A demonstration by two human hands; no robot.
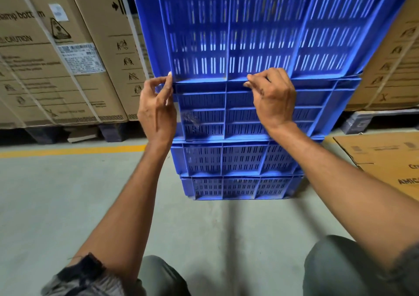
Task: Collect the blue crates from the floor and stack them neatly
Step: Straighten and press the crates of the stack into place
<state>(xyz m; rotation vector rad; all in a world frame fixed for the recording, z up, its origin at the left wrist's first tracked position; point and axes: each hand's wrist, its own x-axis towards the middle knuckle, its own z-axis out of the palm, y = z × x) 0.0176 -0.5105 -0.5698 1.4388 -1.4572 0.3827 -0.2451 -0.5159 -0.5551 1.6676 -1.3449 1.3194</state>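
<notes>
Grey floor (56,193) fills the lower part of the view, crossed on the left by a yellow line (72,150). Tall strapped cartons (56,53) stand on a dark pallet (45,134) at left; more cartons (392,53) rise at right, with a flat cardboard sheet (381,157) lying on the floor beside them.

Between them, straight ahead, a stack (240,166) of blue slotted crates stands on the floor, three seated one on another. A top crate (260,30) sits above these, tilted, its near lower edge at the rim of the crate under it and its upper part running out of the frame.

Left hand (156,109) is at the left corner of that lower edge, thumb and forefinger pinched on the corner, other fingers curled loosely apart from the plastic. Right hand (272,96) is near the middle of the same edge, fingers bent and closed together on it, knuckles toward the camera. Both forearms are bare; grey-clad knees (335,268) show at the bottom
</notes>
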